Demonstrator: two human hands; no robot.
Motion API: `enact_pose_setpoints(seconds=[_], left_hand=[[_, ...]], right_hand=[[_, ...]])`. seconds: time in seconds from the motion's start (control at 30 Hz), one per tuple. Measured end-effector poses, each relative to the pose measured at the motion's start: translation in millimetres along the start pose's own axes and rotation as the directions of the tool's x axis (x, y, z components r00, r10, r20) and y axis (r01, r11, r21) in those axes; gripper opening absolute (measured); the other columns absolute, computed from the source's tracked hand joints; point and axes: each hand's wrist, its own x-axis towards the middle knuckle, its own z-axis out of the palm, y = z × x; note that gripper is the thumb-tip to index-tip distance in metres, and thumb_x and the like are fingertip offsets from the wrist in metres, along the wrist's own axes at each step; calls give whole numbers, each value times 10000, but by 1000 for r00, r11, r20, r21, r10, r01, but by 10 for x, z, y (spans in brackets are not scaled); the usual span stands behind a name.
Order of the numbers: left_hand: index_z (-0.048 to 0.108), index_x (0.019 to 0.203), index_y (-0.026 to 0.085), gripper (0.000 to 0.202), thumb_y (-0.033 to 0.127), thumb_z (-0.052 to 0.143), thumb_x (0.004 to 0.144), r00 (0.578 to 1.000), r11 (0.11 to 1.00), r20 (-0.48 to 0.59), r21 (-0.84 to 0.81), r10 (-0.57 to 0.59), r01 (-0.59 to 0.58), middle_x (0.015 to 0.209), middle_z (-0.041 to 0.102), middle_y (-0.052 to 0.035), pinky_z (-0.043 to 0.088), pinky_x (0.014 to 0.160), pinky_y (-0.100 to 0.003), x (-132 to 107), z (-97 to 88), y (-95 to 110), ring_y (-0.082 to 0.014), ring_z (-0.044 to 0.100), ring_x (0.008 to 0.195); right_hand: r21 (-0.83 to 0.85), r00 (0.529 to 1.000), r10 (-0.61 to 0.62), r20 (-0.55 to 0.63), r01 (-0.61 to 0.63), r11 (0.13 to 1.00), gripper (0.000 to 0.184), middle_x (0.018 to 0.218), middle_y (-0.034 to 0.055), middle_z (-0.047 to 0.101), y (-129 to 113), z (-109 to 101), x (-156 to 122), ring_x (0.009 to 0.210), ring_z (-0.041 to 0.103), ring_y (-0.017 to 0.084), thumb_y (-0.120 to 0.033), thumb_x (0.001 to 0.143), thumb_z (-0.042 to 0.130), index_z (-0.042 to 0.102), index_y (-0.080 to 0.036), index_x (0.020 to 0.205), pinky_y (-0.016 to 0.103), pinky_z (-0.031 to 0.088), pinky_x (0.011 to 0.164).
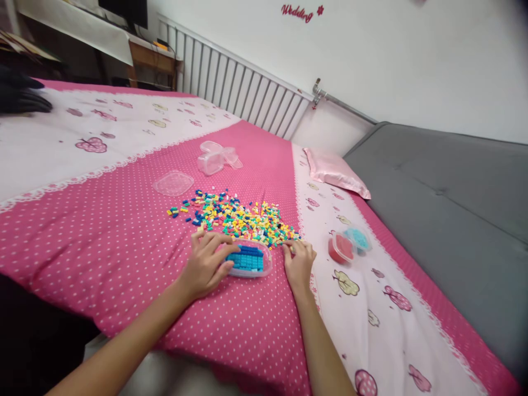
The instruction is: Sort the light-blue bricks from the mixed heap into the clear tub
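A clear oval plastic tray lies on the bed, with rows of dark and light blue toy bricks lined up inside. My left hand rests at its left end, fingers apart, thumb and a finger reaching over the rim by the bricks. The other fingertips come near the pile's lower left edge. Just beyond the tray spreads a heap of small multicoloured toy bricks. My right hand is at the heap's right edge, fingers curled together; whatever is between the fingertips is too small to tell.
Right of my right hand stand a tub of red pieces and a tub of light blue pieces. Beyond the heap lie a clear lid and clear containers. A pink pillow sits near the grey headboard. A black-gloved hand shows far left.
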Motion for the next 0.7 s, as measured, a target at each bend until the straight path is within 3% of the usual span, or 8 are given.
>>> enact_pose_setpoints(seconds=[0.13,0.23,0.4,0.53,0.7], left_hand=[[696,1025,195,393,305,319,1044,981,983,-75,-49,-180,176,1036,661,-67,283,949,-413,-6,-36,-11,-206,538,1011],[705,1000,197,462,332,267,1059,950,950,-65,-82,-306,300,1051,685,-63,279,936,-405,10,-55,-7,-196,545,1017],[694,931,201,518,348,217,1070,893,878,-18,-193,-450,439,1032,716,-36,275,939,-397,24,-54,-27,-178,582,1017],[701,884,216,499,344,253,1064,929,915,-22,-181,-370,360,987,690,-21,269,944,-398,20,-37,-23,-177,574,993],[716,902,221,434,339,326,1050,982,981,1,-42,-190,190,1083,646,-48,234,972,-423,7,-25,11,-199,528,1051]], right_hand=[[135,999,34,-38,-29,990,361,1255,89,633,-63,-11,4,1082,640,229,-390,959,630,611,-174,1247,464,552,918],[261,999,40,-25,-32,965,320,1176,74,665,-188,-74,20,1021,658,208,-397,959,630,637,-164,1178,444,559,894],[459,997,-37,65,3,889,167,1008,26,758,-625,-402,36,911,699,173,-296,931,629,735,-211,1028,362,543,895],[510,978,-127,164,26,860,124,947,2,780,-1001,-614,-9,931,684,201,-291,875,662,774,-258,917,337,514,863],[461,955,-129,267,-9,887,128,880,13,781,-1187,-567,-88,881,674,235,-174,804,665,765,-235,856,351,490,809]])
